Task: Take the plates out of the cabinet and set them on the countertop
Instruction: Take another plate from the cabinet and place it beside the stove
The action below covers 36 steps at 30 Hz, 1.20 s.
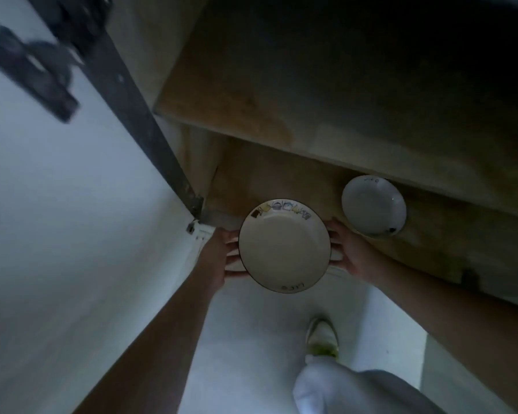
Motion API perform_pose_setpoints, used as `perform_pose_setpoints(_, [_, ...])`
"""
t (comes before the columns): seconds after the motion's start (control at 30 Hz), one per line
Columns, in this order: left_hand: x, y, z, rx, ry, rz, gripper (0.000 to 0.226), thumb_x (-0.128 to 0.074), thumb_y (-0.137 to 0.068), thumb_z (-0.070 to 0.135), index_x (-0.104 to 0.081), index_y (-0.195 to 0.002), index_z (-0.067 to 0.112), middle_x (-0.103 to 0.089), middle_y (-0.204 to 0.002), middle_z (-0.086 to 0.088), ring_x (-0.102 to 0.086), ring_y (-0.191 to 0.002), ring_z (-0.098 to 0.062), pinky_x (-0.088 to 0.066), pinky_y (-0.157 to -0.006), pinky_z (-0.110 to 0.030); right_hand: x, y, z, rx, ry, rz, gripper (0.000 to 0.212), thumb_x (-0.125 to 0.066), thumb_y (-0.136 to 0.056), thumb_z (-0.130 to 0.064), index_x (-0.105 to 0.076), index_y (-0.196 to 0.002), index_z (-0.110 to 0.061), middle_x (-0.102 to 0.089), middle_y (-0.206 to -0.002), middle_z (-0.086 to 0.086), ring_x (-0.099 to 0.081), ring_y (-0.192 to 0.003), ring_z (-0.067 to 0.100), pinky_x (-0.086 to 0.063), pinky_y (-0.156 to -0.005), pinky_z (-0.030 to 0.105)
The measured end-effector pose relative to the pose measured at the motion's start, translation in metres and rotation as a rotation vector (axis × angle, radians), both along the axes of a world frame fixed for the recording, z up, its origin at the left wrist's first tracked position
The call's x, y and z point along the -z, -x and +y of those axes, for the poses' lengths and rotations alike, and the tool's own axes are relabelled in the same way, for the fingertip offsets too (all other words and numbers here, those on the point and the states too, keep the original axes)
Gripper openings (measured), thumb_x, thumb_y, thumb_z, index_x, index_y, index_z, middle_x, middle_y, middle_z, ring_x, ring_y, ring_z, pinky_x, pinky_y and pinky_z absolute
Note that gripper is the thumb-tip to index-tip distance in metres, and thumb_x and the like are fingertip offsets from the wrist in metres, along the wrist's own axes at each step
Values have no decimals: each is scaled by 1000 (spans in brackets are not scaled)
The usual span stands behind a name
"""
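A cream plate point(284, 249) with a dark rim and small pictures along its far edge is held level in front of the open lower cabinet point(251, 180). My left hand point(222, 258) grips its left edge and my right hand point(350, 252) grips its right edge, fingers under the rim. More white rims show just beneath it, so it may top a small stack. A second white plate point(373, 206) lies on the cabinet's bottom shelf, to the right and partly under the upper shelf.
The white cabinet door point(72, 204) stands open at the left, with a dark hinge point(36, 70) on it. A wooden shelf point(311, 115) overhangs the bottom compartment. Below are a pale floor point(251, 339), my knee point(341, 386) and shoe point(322, 336).
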State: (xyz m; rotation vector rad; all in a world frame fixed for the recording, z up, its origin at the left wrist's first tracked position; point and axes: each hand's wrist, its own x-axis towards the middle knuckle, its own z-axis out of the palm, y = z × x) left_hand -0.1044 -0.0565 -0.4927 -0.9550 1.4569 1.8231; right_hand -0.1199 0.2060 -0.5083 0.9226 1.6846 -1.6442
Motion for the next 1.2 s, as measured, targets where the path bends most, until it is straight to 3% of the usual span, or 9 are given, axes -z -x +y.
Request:
perform_pose_setpoints(0.13, [-58, -29, -5, 5, 41, -25, 39, -31, -101, 39, -60, -116, 19, -66, -117, -4, -61, -106, -28, -53, -87, -51, -65, -39, -9, 5, 0, -9, 36, -39, -99, -45, -62, -119, -24, -62, -126, 4, -56, -115, 25, -47, -90, 49])
perform_pose_setpoints(0.43, [-216, -101, -46, -22, 23, -76, 35, -36, -95, 33, -68, -105, 25, -69, -111, 0, -64, -100, -21, -58, -75, -44, -225, -121, -48, 5, 16, -15, 23, -41, -101, -41, -63, -109, -41, -65, -117, -12, -59, -107, 11, -49, -84, 44])
perform_pose_setpoints(0.53, [-270, -127, -59, -41, 3, -78, 31, -44, -93, 33, -69, -109, 22, -68, -113, -4, -64, -101, -24, -59, -77, -49, -280, -138, -57, -164, -40, 20, 26, -41, -103, -23, -55, -117, -40, -59, -121, -13, -57, -106, 5, -55, -69, 26])
perform_pose_setpoints(0.6, [-305, -146, -64, -78, -18, -59, 28, -48, -93, 32, -70, -108, 22, -69, -110, -4, -65, -100, -24, -59, -75, -48, -316, -147, -63, -251, -96, 87, 35, -42, -102, -10, -48, -123, -38, -52, -129, -11, -55, -111, 10, -55, -59, 18])
perform_pose_setpoints(0.73, [-366, -181, -71, -120, -33, -22, 23, -56, -92, 30, -74, -104, 21, -72, -106, -4, -68, -100, -26, -60, -74, -51, -387, -171, -68, -223, -158, 171, 29, -44, -102, -23, -51, -129, -32, -54, -126, -7, -56, -97, 7, -51, -68, 23])
perform_pose_setpoints(0.83, [-416, -202, -78, -98, -52, 9, 26, -56, -94, 28, -70, -112, 16, -71, -112, -9, -68, -103, -29, -59, -74, -55, -439, -197, -73, -228, -222, 215, 28, -42, -103, -23, -48, -127, -36, -54, -111, -14, -52, -88, 3, -47, -63, 21])
perform_pose_setpoints(0.93, [-464, -217, -82, -41, -97, 49, 24, -57, -96, 25, -72, -110, 13, -73, -108, -10, -70, -99, -28, -59, -75, -57, -487, -223, -74, -181, -201, 265, 27, -43, -102, -24, -50, -124, -39, -58, -111, -18, -55, -100, 10, -49, -73, 30])
perform_pose_setpoints(1.0, [-499, -228, -86, 11, -116, 88, 24, -58, -96, 26, -72, -111, 13, -74, -107, -10, -70, -99, -27, -59, -74, -54, -519, -245, -72, -97, -184, 263, 28, -45, -101, -27, -55, -126, -36, -62, -118, -10, -56, -109, 16, -50, -78, 37])
perform_pose_setpoints(1.2, [-573, -265, -86, 86, -86, 189, 26, -61, -95, 31, -73, -114, 17, -73, -109, -12, -71, -96, -28, -59, -72, -50, -596, -298, -59, -1, -119, 335, 25, -52, -98, -21, -61, -120, -30, -69, -111, -3, -64, -104, 16, -57, -69, 32])
